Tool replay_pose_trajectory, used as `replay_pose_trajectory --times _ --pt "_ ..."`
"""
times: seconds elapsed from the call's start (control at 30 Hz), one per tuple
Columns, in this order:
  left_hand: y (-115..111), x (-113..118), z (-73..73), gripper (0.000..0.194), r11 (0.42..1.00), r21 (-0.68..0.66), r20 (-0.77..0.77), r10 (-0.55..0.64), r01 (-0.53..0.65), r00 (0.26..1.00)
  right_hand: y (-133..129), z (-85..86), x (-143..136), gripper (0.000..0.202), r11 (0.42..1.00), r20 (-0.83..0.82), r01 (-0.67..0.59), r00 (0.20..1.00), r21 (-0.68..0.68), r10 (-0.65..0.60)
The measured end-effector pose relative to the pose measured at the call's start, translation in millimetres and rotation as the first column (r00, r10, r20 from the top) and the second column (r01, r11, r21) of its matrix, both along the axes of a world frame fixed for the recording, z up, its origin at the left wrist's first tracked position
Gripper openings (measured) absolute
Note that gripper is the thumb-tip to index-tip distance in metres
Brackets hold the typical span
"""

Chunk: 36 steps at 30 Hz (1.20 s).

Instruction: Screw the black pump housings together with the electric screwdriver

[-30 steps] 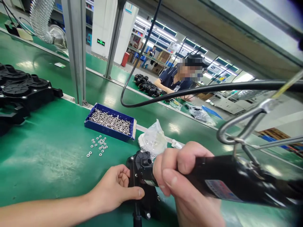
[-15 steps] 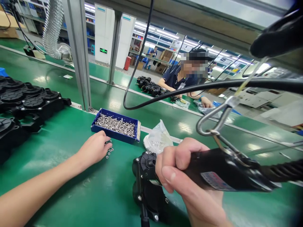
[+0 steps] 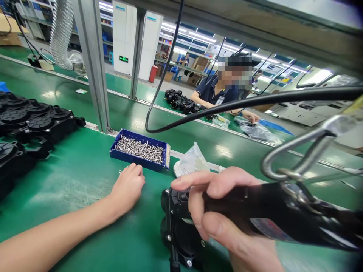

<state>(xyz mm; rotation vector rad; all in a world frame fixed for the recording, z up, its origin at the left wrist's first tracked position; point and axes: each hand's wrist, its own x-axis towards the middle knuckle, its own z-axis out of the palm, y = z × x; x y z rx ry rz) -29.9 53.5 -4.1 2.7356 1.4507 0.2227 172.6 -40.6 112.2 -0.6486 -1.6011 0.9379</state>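
Observation:
My right hand is wrapped round a black electric screwdriver, its index finger stretched out forward. Behind and below that hand lies a black plastic housing with silver screws along its edge, partly hidden by the fingers. My left hand rests on the green bench with its fingers curled under; what they hold, if anything, is hidden. A small metal nut shows just beside its knuckles. Just beyond stands a blue box full of silver screws.
A clear plastic bag lies behind the housing. Rows of black housings fill the left side. A metal post, a hanging black cable and a metal hook cross the view. A co-worker sits across the bench.
My left hand has moved right, over the spot where several small nuts lay. The screwdriver has shifted slightly right and down, and my right index finger has straightened.

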Motion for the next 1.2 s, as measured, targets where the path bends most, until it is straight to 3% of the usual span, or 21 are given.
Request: replay_pose_trajectory --times 0.17,0.23,0.3,0.33,0.37,0.4,0.47,0.53,0.6,0.93,1.03,1.13,1.2 --pt "-3.5 5.2 -3.5 0.030 0.996 0.087 -0.083 -0.018 0.025 0.996 6.3 -1.9 4.9 0.021 0.997 -0.019 -0.077 0.997 -0.007 0.076" --pt "-2.2 2.0 -2.7 0.031 0.999 0.038 0.070 0.009 -0.012 0.998 7.5 -2.1 6.2 0.019 0.997 -0.024 -0.083 0.996 0.004 0.083" --pt "-2.2 -1.1 -0.6 0.028 0.984 -0.178 0.382 0.082 -0.014 0.920 7.8 -2.1 6.4 0.018 0.996 -0.030 -0.091 0.995 -0.001 0.091" --pt "-3.1 -2.2 0.8 0.025 0.937 -0.349 0.530 0.170 0.031 0.831 7.6 -2.1 6.0 0.017 0.995 -0.041 -0.096 0.995 -0.013 0.095" --pt "-4.5 -2.9 2.3 0.023 0.848 -0.519 0.623 0.291 0.105 0.726 7.4 -2.1 5.6 0.017 0.994 -0.055 -0.108 0.993 -0.026 0.106" --pt "-6.2 -3.1 4.0 0.022 0.734 -0.654 0.649 0.418 0.186 0.635 7.0 -2.2 5.0 0.016 0.992 -0.072 -0.120 0.991 -0.038 0.117" --pt "-10.3 -2.6 7.3 0.027 0.538 -0.791 0.601 0.600 0.290 0.528 6.3 -2.3 4.0 0.017 0.989 -0.100 -0.137 0.986 -0.052 0.131" --pt "-14.2 -1.4 10.4 0.034 0.466 -0.823 0.568 0.675 0.324 0.471 6.1 -2.5 3.6 0.017 0.988 -0.119 -0.146 0.983 -0.057 0.139" --pt "-17.5 -0.1 12.9 0.039 0.441 -0.830 0.556 0.705 0.342 0.441 6.3 -3.0 3.7 0.017 0.987 -0.132 -0.151 0.981 -0.053 0.143" --pt "-25.1 0.3 17.5 0.039 0.288 -0.803 0.503 0.798 0.522 0.334 6.5 -8.1 2.4 0.020 0.990 -0.121 -0.141 0.983 -0.031 0.136" --pt "-25.9 -0.4 16.2 0.038 0.294 -0.794 0.531 0.760 0.531 0.374 5.2 -5.8 2.5 0.019 0.986 -0.142 -0.157 0.979 -0.056 0.148" --pt "-32.4 0.8 9.1 0.043 0.353 -0.794 0.586 0.660 0.495 0.471 5.7 -4.3 2.6 0.019 0.985 -0.165 -0.166 0.974 -0.055 0.155" --pt "-41.4 3.3 0.8 0.049 0.352 -0.808 0.580 0.612 0.472 0.537 5.8 -4.2 1.9 0.020 0.986 -0.173 -0.161 0.973 -0.050 0.151"
